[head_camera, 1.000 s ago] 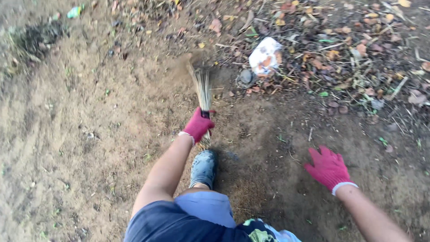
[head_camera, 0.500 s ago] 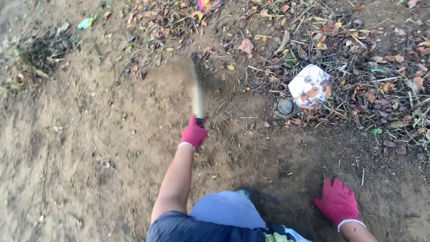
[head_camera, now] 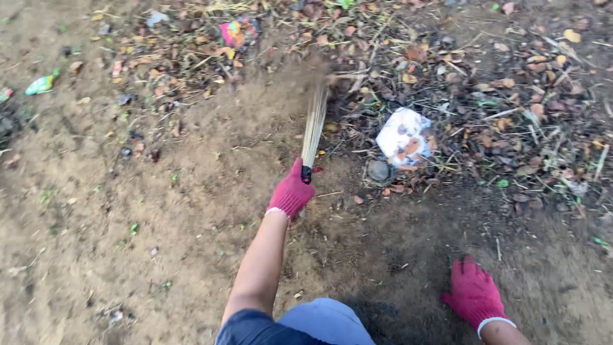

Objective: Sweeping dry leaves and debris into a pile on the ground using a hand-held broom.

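gripping the bound end of a stick broom (head_camera: 314, 124), the left hand (head_camera: 292, 191) in its red glove is wrapped tight around the handle, fingers pressed together on it. the broom's long axis runs up and away from that hand, leaning slightly to the right, and its bristle tips are blurred where they meet the ground at the edge of a litter heap (head_camera: 447, 76) of dry leaves, twigs and scraps. so the bristles lie ahead of the grip, with the heap beyond and to the right of them.

just right of the broom and close to the holding hand lies a crumpled white wrapper (head_camera: 403, 135) with a small round grey thing (head_camera: 378, 170) touching its lower left side. a colourful scrap (head_camera: 231, 32) lies further off, up and left of the bristle tips, and a green scrap (head_camera: 39, 84) sits well apart at the far left. bare brown soil (head_camera: 128, 223) covers the left and near ground.

the right hand (head_camera: 474, 295), also in a red glove, is low on the dirt with fingers spread, holding nothing, well apart from the broom. the left hand is plainly the nearer one to the heap.
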